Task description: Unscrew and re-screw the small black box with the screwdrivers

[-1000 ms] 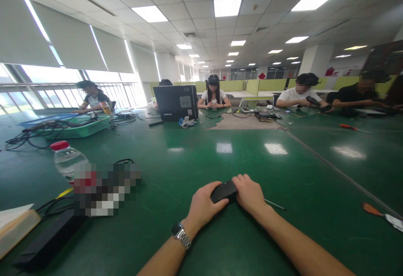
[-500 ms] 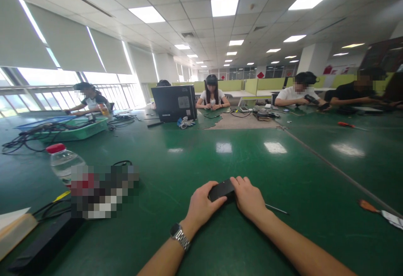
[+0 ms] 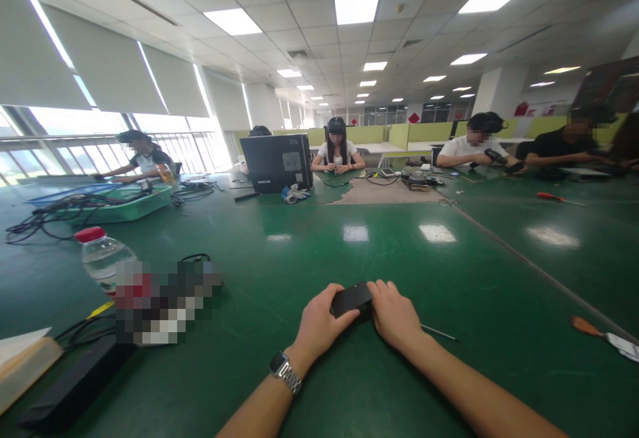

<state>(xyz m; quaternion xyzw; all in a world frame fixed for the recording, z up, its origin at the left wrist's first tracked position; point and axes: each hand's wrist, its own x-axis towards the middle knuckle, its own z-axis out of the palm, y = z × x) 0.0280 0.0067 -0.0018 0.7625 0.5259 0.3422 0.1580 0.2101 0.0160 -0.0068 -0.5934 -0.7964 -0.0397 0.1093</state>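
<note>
Between my hands, low over the green table, is a small black rectangular box-shaped object (image 3: 351, 299); its exact kind I cannot make out. My left hand (image 3: 317, 317) is closed on its left end, with the thumb along the near side. My right hand (image 3: 394, 313) grips the right end, fingers curled over it and hiding that part. A thin metal shaft (image 3: 440, 333), like a screwdriver's, lies on the table and sticks out from behind my right wrist; its other end is hidden.
To the left stand a water bottle (image 3: 106, 258) with a red cap and a long black bar (image 3: 74, 381). Farther back are a green basket (image 3: 134, 206) of cables and a black computer case (image 3: 274, 164). A brush (image 3: 589, 326) and a red screwdriver (image 3: 552, 196) lie right. Several people sit around the table.
</note>
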